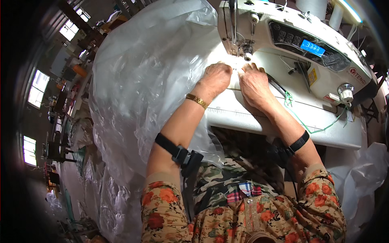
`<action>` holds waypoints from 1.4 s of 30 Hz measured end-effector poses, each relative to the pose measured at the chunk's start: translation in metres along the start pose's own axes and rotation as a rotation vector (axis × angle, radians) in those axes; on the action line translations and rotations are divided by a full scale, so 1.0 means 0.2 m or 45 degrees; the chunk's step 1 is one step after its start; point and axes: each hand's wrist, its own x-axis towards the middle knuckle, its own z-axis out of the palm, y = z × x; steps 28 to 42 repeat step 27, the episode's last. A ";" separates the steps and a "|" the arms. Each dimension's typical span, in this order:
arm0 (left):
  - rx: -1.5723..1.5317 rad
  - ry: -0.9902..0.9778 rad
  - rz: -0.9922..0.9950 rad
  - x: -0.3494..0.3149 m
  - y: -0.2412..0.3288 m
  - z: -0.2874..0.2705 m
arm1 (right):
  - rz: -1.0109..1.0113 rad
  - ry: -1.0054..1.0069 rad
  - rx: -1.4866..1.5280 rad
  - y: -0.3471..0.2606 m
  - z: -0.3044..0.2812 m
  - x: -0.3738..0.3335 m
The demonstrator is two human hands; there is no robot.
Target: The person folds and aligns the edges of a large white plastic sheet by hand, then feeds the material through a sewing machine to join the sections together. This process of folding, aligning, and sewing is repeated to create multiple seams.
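My left hand is at the needle area of a white sewing machine, its fingers curled in a pinch at the edge of a large translucent plastic sheet. Just to the right of the needle, my right hand bends its fingers down toward the lit machine bed. Its fingertips are close together, and glare hides what lies under them. The sheet billows up to the left of the machine and hangs down beside my left arm.
A slim dark tool with a green cord lies right of my right hand on the white sewing table. The machine's lit display faces me. A thread cone stands behind. More plastic hangs at the right.
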 end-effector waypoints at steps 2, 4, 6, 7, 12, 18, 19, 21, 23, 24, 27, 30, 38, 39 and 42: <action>-0.050 -0.273 -0.048 0.05 0.11 -0.23 | 0.034 -0.037 0.009 0.02 0.01 -0.02; 0.052 -0.083 0.027 0.04 0.06 -0.41 | 0.043 -0.058 0.016 0.03 0.01 -0.03; 0.344 -0.008 -0.075 0.11 -0.09 -0.63 | 0.057 -0.084 0.045 0.05 -0.01 -0.04; 0.593 0.273 -0.004 0.10 -0.23 -0.68 | 0.056 -0.071 0.041 0.05 -0.03 -0.04; 1.051 0.278 -0.599 -0.06 -0.85 -0.93 | 0.090 -0.135 0.048 0.04 -0.06 -0.04; 0.257 0.086 -1.073 -0.49 -1.72 -0.65 | 0.063 -0.114 0.131 -0.05 -0.04 0.00; 0.329 -0.071 -1.110 -0.39 -1.68 -0.51 | 0.099 -0.132 0.084 -0.01 -0.03 -0.01; 0.433 -0.163 -1.244 -0.32 -1.42 -0.37 | 0.127 -0.136 0.127 0.02 -0.03 -0.01; 0.464 -0.021 -1.059 -0.38 -1.63 -0.25 | 0.105 -0.084 0.113 0.03 -0.01 -0.01; 0.340 0.000 -1.148 -0.36 -1.60 -0.21 | 0.158 -0.119 0.116 0.02 -0.03 0.00; 0.198 -0.116 -1.276 -0.30 -1.59 -0.21 | 0.146 -0.094 0.151 0.03 -0.04 0.00; 0.198 -0.116 -1.276 -0.30 -1.59 -0.21 | 0.146 -0.094 0.151 0.03 -0.04 0.00; 0.198 -0.116 -1.276 -0.30 -1.59 -0.21 | 0.146 -0.094 0.151 0.03 -0.04 0.00; 0.198 -0.116 -1.276 -0.30 -1.59 -0.21 | 0.146 -0.094 0.151 0.03 -0.04 0.00; 0.198 -0.116 -1.276 -0.30 -1.59 -0.21 | 0.146 -0.094 0.151 0.03 -0.04 0.00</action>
